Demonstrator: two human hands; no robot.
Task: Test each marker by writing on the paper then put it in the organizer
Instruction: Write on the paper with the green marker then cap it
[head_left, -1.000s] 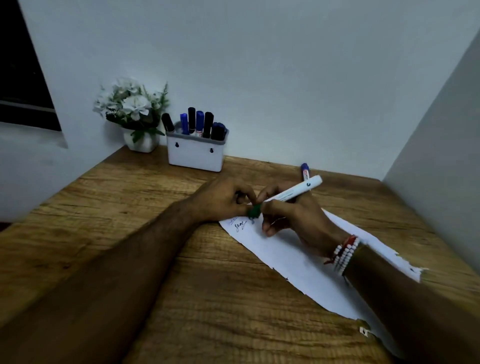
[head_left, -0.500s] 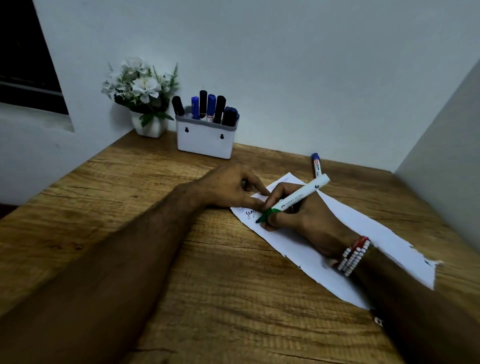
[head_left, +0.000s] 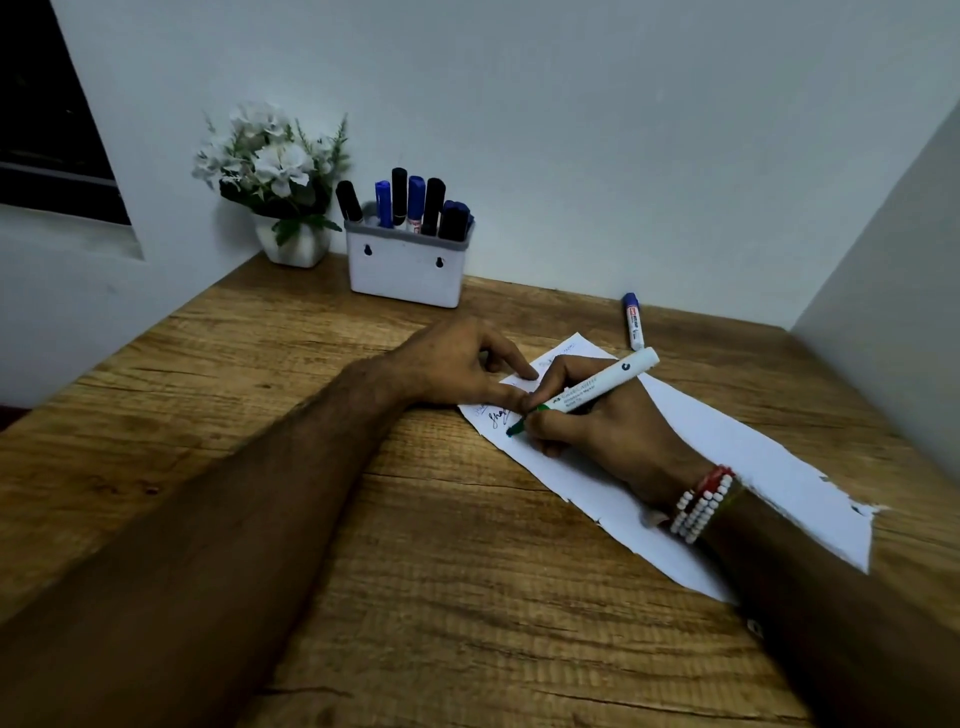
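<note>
My right hand (head_left: 592, 421) grips a white marker with a green tip (head_left: 597, 387), uncapped, its tip touching the white paper (head_left: 727, 452) near some handwritten scribbles. My left hand (head_left: 457, 366) rests on the paper's far left corner, its index finger and thumb pressing the sheet down. A blue-capped marker (head_left: 635, 321) lies on the wooden table beyond the paper. The white organizer (head_left: 405, 265) stands at the back by the wall, with several black and blue markers upright in it.
A white pot of white flowers (head_left: 275, 182) stands left of the organizer in the corner. Walls close the table at the back and right. A dark window opening (head_left: 47, 130) is at the far left. The paper's right end is torn.
The green cap came off the marker a second ago. My right hand lowered the tip onto the paper, and my left hand settled flat on the sheet's corner.
</note>
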